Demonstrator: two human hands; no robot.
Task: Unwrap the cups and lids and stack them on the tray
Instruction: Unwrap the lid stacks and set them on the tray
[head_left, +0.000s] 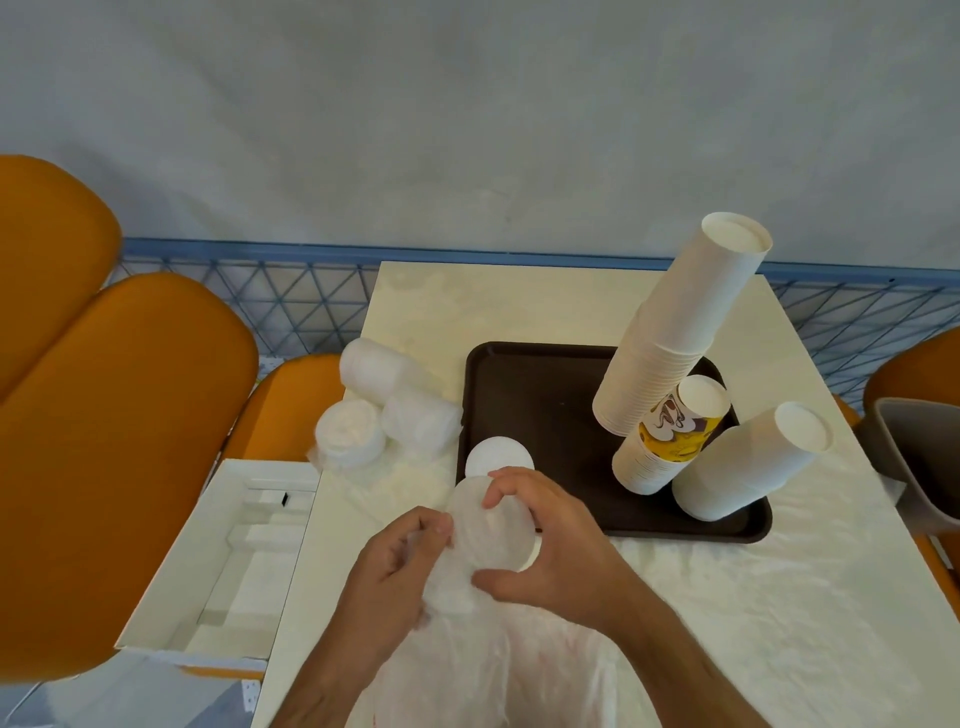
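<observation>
A dark brown tray (540, 395) lies on the table. Three upside-down stacks of paper cups stand on its right side: a tall leaning white stack (680, 322), a shorter stack with a yellow printed cup (670, 436), and a white stack (748, 462) at the right corner. A small pile of white lids (500, 454) sits at the tray's front left. Just in front of it I hold a sleeve of lids in clear plastic wrap (485, 535). My right hand (550, 540) grips the sleeve's top end; my left hand (400, 577) pinches the wrap on its left side.
Three more wrapped lid sleeves (389, 410) lie left of the tray. Loose plastic wrap (493, 670) covers the table's near part. An open white cardboard box (228, 556) sits to the left, orange chairs (104, 415) beyond. A grey bin (914, 457) stands at the right edge.
</observation>
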